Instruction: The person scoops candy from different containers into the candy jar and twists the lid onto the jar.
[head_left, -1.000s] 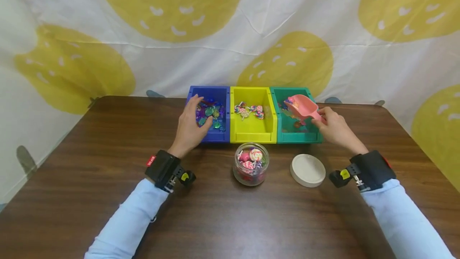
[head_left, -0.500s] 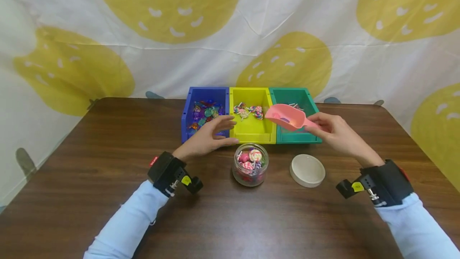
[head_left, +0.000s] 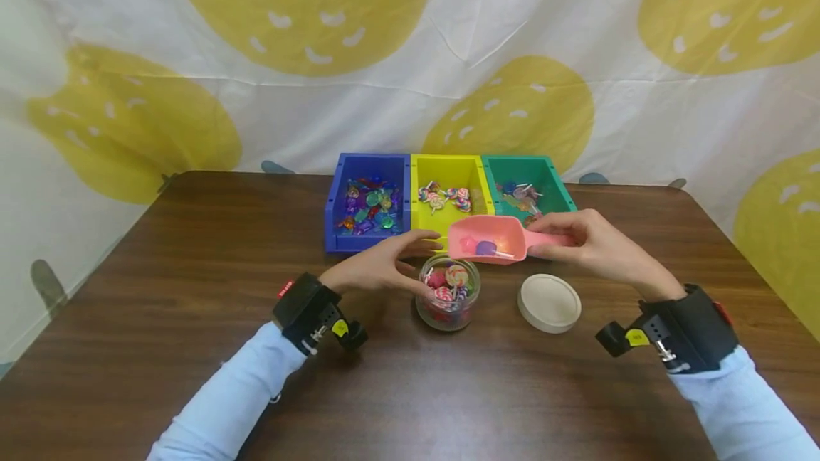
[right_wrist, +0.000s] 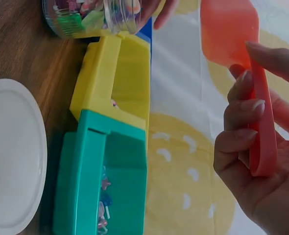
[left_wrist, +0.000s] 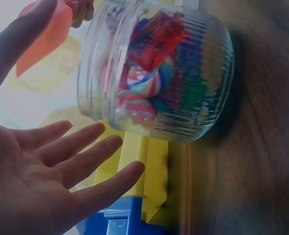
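Note:
My right hand point(head_left: 589, 247) grips the handle of a pink scoop point(head_left: 461, 233), holding it over the back rim of a glass jar point(head_left: 448, 315). A purple lollipop-shaped piece point(head_left: 485, 247) and a pink piece lie in the scoop's bowl. Beside the jar, my left hand point(head_left: 381, 262) spreads its fingers around the left side, thumb near the rim. In the left wrist view those fingers point(left_wrist: 93, 171) are extended and apart from the glass. Through the jar's wall show striped candy swirls point(left_wrist: 144, 81) and a red wrapped piece point(left_wrist: 156, 41).
Behind the jar stand three joined bins: a blue bin point(head_left: 332, 223) with gem-like pieces, a yellow bin point(head_left: 477, 176) with small lollipops, and a green bin point(head_left: 557, 183) with mixed pieces. A white lid point(head_left: 549, 303) lies right of the jar on the wooden table point(head_left: 410, 404).
The scoop has come out of the green bin, moving left and nearer, to above the jar. My left hand has left the blue bin and moved right to the jar's side.

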Demonstrator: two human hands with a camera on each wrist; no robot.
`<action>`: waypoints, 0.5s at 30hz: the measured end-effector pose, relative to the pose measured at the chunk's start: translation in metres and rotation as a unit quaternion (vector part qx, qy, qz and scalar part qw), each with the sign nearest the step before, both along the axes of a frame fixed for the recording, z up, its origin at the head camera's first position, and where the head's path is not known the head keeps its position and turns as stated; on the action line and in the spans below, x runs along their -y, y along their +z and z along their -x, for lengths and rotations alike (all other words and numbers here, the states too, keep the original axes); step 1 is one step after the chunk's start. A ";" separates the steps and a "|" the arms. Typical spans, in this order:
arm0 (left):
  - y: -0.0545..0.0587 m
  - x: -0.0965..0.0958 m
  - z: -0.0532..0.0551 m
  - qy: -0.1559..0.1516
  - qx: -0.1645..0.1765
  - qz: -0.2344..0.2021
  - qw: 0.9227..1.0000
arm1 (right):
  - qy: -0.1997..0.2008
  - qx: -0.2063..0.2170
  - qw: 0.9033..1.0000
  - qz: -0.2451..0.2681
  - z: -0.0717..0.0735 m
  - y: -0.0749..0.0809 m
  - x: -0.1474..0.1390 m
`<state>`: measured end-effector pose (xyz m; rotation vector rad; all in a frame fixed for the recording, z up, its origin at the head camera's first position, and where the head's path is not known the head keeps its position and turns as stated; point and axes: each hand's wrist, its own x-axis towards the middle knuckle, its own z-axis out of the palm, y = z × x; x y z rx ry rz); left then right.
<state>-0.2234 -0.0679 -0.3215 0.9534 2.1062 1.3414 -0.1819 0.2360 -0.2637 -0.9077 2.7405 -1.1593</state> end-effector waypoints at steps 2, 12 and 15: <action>-0.001 -0.001 -0.002 -0.002 0.011 0.005 1.000 | 0.009 0.001 1.000 -0.007 -0.001 0.001 0.002; -0.005 -0.005 -0.002 -0.007 -0.028 0.066 0.997 | 0.040 -0.046 0.997 -0.057 -0.004 0.006 0.011; -0.006 -0.006 -0.001 -0.011 -0.040 0.073 0.996 | 0.045 -0.072 0.993 -0.080 -0.004 0.007 0.014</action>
